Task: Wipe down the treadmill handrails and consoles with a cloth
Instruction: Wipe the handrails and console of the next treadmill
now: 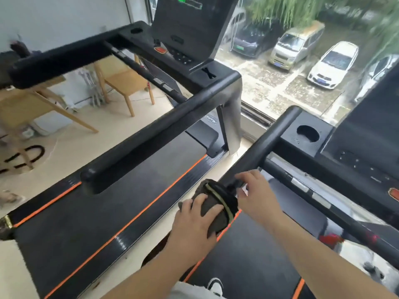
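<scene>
A neighbouring treadmill (90, 214) fills the left and middle of the view, its dark belt edged with orange stripes. Its long black rail (151, 134) runs diagonally up to a raised console (190, 24). Beyond it, a large window (280, 98) looks down on a wet car park with a pale van (295, 44) and a white car (332, 65). Light wooden chairs (123, 80) stand on the pale floor at the left.

On the right is the treadmill the person stands on. Part of its console (371, 134) shows, with a round cup holder (307, 133) in the black panel. A crossbar (323, 201) with grey grip plates slopes down toward the lower right. A white shoe (216, 285) shows at the bottom edge.

This treadmill's left handrail (265, 143) is a smooth black padded tube that slopes down toward the person. Nothing lies between it and the hands.

The cloth (212, 214) is dark olive with a black band and a pale seam, and it is bunched over the near end of that handrail. The left hand (194, 223) grasps the cloth, with the fingers spread and curled over it. The right hand (257, 195) is just above the cloth's edge, its fingers and thumb closed round the handrail.
</scene>
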{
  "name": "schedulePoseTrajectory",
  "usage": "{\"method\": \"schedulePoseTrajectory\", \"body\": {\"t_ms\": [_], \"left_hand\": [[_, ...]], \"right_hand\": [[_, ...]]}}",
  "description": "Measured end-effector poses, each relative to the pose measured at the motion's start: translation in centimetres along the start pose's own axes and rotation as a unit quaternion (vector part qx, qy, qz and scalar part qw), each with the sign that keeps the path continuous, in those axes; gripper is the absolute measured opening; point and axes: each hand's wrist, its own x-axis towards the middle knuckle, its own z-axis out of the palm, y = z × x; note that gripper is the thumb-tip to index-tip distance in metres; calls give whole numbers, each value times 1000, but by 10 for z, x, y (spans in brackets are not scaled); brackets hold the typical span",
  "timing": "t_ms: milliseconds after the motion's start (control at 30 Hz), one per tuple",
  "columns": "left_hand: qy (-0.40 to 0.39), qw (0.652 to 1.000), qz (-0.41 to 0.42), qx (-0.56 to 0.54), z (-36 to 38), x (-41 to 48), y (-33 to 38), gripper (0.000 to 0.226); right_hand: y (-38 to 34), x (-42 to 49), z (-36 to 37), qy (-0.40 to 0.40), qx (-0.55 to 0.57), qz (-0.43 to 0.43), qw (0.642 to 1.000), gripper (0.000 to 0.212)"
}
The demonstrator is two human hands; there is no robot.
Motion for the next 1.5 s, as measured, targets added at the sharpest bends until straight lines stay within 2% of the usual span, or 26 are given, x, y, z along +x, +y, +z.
{"method": "schedulePoseTrajectory", "body": {"t_ms": [100, 200, 400, 500, 600, 767, 900, 1000, 1100, 1200, 1300, 1367, 1500], "left_hand": [[-2, 999, -30, 15, 4, -37, -6, 70], [-10, 997, -63, 53, 11, -41, -8, 75], [-2, 992, -122, 22, 8, 22, 11, 76], [30, 993, -110, 26, 8, 0, 5, 74], [56, 994, -89, 38, 13, -55, -14, 74], [81, 991, -75, 71, 23, -97, -34, 71], [44, 985, -144, 83, 19, -43, -8, 72], [28, 976, -209, 61, 15, -4, 15, 71], [46, 977, -200, 58, 16, -9, 14, 70], [84, 983, -141, 78, 23, -63, -7, 70], [116, 981, -139, 76, 29, -119, -36, 70], [116, 979, -157, 60, 30, -136, -41, 68], [84, 958, -263, 71, 17, -88, -21, 59]], "right_hand": [[11, 12, -8, -57, -84, -114, 988, 53], [16, 21, -14, -111, -150, -190, 964, 70], [2, 43, -16, -136, -232, -286, 920, 69], [-4, 45, -3, -173, -246, -311, 901, 68], [-12, 38, 4, -185, -247, -281, 909, 61], [-17, 39, 4, -196, -260, -219, 920, 75], [-20, 41, 2, -210, -292, -224, 906, 56], [-27, 42, 2, -186, -327, -236, 896, 27], [-44, 39, 4, -178, -366, -232, 883, 19], [-58, 37, 6, -212, -402, -218, 864, 29], [-63, 40, 6, -227, -417, -213, 854, 34], [-66, 44, 2, -241, -416, -203, 853, 34], [-65, 50, -8, -275, -395, -184, 857, 55]]}}
